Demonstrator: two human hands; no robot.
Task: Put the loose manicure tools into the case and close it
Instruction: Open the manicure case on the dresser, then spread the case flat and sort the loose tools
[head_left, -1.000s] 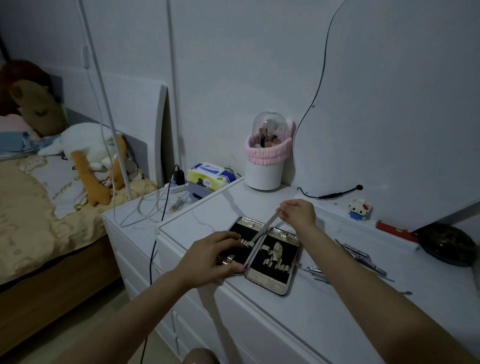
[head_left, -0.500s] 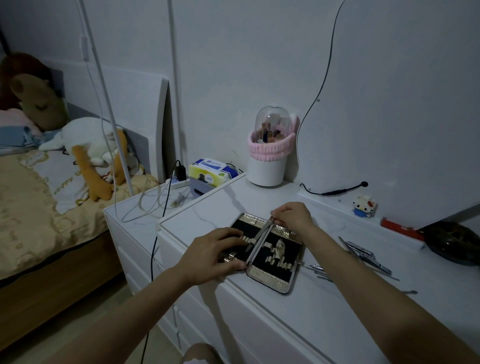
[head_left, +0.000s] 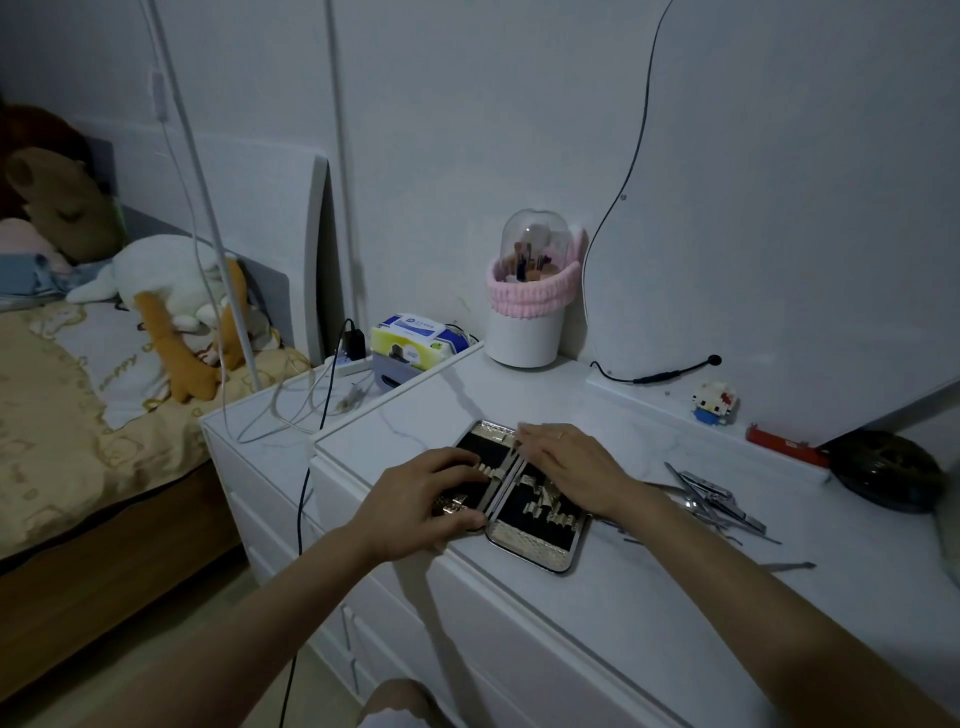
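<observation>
Lying under both hands (head_left: 569, 467): the open case (head_left: 540, 540) (tools (head_left: 722, 501) right).

Materials and finishes

Case (head_left: 535, 545): shiny textured gold-tone rim, matt black lining that looks like cloth. Loose tools (head_left: 719, 501): bright polished metal. Dresser top (head_left: 649, 587): smooth white, faint marble veining, slight sheen. Brush holder (head_left: 525, 332): matt white body, clear glossy dome, fluffy pink cloth band. Bedspread (head_left: 57, 415): soft printed fabric.

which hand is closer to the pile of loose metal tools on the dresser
Right. The right hand rests on the open case, just beside the loose tools; the left hand is across the case.
</observation>
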